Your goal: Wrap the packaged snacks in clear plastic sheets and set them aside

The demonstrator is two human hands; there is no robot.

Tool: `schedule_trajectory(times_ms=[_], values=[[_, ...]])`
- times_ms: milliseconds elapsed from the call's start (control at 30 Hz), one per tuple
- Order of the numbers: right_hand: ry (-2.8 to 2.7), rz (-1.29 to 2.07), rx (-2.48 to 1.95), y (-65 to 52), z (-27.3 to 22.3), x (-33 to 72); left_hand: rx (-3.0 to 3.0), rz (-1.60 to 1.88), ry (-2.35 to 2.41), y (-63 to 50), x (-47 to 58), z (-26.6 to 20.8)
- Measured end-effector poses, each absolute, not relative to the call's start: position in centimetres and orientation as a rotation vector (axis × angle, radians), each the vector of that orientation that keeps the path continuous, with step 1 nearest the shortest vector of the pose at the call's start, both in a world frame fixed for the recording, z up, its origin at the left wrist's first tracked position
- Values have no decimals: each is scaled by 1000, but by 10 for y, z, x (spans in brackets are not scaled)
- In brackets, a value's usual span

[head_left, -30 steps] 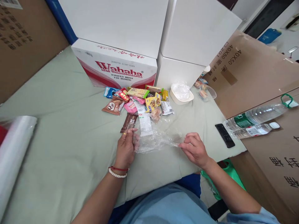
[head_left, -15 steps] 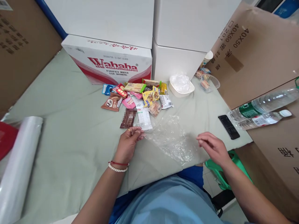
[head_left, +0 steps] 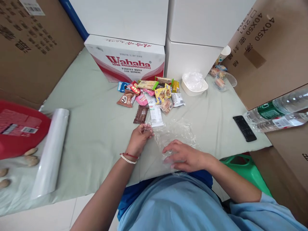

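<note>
A thin clear plastic bag (head_left: 178, 131) lies crumpled on the cloth by the near table edge. My left hand (head_left: 141, 138) pinches its left corner between thumb and fingers. Over the bag's lower part is my right hand (head_left: 184, 156), its fingers apart and slightly bent; whether they touch the film I cannot tell. Just beyond the bag sits a heap of wrapped snacks: a white packet (head_left: 156, 115), a dark brown packet (head_left: 141, 114) beside my left fingertips, a yellow cookie packet (head_left: 163, 93), a brown packet (head_left: 126, 98) and several others.
Behind the snacks stand a Wahaha water carton (head_left: 130, 62) and a white bowl (head_left: 194, 87) with clear plastic in it. A phone (head_left: 244, 128) and two water bottles (head_left: 271, 110) lie at the right. On the left are a plastic film roll (head_left: 51, 154) and a red package (head_left: 22, 128).
My right hand has moved left and toward me, from beside the bag to over it, with its fingers spreading. The left hand keeps its pinch. The view has shifted left.
</note>
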State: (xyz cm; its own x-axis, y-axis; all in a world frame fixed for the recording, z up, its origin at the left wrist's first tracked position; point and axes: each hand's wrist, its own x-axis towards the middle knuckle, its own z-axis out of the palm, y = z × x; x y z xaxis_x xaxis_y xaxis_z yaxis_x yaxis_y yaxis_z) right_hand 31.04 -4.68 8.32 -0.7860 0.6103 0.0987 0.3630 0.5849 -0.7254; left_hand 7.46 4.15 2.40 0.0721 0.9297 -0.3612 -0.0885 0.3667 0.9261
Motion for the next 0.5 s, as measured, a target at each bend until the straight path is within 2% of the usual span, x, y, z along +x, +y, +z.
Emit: schedule_trajectory(times_ms=[167, 300, 400, 500], values=[[-2837, 786, -677, -76, 64, 281, 986, 924, 1301, 55, 66, 23], [-2867, 729, -672, -81, 48, 280, 1124, 1058, 1509, 60, 48, 41], [-2841, 693, -701, -72, 45, 279, 1551, 1245, 1744, 39, 50, 66], [-2845, 655, -684, -61, 44, 271, 1906, 1211, 1602, 6, 69, 76]])
